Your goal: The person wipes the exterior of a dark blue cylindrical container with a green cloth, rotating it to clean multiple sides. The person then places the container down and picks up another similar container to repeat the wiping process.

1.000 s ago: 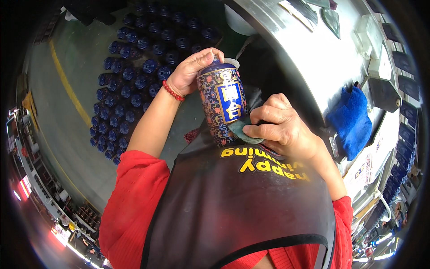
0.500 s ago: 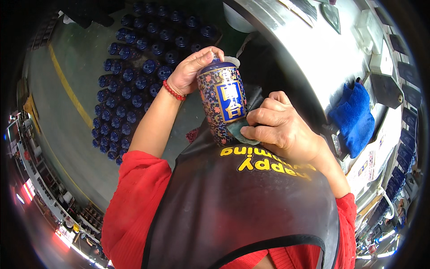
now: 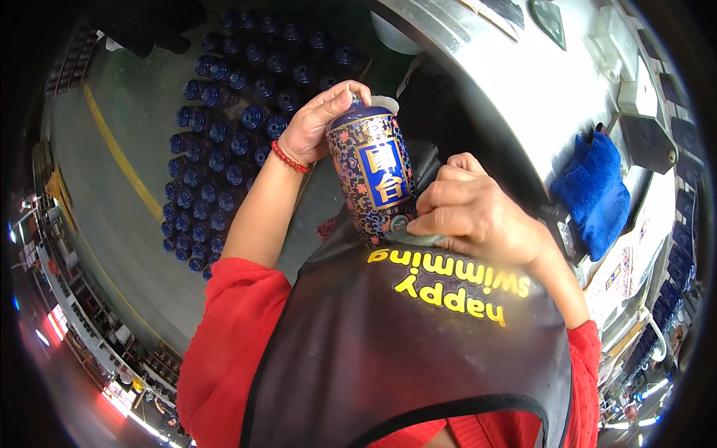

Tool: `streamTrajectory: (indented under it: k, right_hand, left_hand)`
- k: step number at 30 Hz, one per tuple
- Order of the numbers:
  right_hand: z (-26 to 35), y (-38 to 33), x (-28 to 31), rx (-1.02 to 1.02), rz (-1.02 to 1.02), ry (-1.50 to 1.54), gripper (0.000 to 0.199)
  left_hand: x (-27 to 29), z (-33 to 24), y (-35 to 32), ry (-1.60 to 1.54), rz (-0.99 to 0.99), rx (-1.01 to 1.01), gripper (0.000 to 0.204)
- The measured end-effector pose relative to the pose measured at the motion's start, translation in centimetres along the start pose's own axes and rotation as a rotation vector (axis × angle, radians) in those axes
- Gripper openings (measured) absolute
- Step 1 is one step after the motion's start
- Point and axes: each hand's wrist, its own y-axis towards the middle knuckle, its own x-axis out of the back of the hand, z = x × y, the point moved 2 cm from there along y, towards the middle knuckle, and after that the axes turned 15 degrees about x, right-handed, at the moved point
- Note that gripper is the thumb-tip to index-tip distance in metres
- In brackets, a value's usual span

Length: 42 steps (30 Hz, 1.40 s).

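Note:
A dark blue ceramic bottle (image 3: pixel 364 168) with a floral pattern, gold trim and a blue front panel is held in front of my apron. My left hand (image 3: pixel 317 123) is closed around its neck, with the bottle tilted so its base points toward me. A pale greyish piece of cloth or pad (image 3: pixel 385 104) shows behind the bottle's shoulder, beside those fingers. My right hand (image 3: pixel 478 213) pinches a thin grey-green cloth (image 3: pixel 418 237) against the lower side of the bottle. Most of that cloth is hidden by the fingers.
Many similar blue bottles (image 3: pixel 216 160) stand in rows on the floor at left. To the right runs a shiny metal worktop (image 3: pixel 485 97), with a bright blue towel (image 3: pixel 590 198) at its edge. A yellow line (image 3: pixel 123 153) crosses the floor.
My right hand and the cloth have slid slightly lower along the bottle, uncovering a small round mark near its base. The left hand keeps its hold on the neck.

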Motion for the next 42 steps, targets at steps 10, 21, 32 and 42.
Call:
streamTrajectory:
  k: [10, 21, 32, 42]
  right_hand:
    - [-0.5, 4.5, 0.5, 0.206, -0.117, -0.559, 0.017]
    - [-3.5, 2.8, -1.0, -0.701, -0.579, 0.215, 0.020]
    - [-4.2, 0.0, -3.7, -0.779, -0.703, 0.674, 0.028]
    - [-4.6, -2.4, -3.6, -0.932, -0.737, 0.611, 0.024]
  left_hand:
    - [-1.2, -1.3, -0.4, -0.053, 0.031, -0.004, 0.039]
    - [-2.0, -2.5, -1.3, -0.007, 0.000, -0.045, 0.039]
    - [-1.2, -1.3, -1.9, -0.025, -0.062, -0.067, 0.039]
    - [0.2, 0.1, -2.9, -0.080, -0.083, -0.079, 0.035]
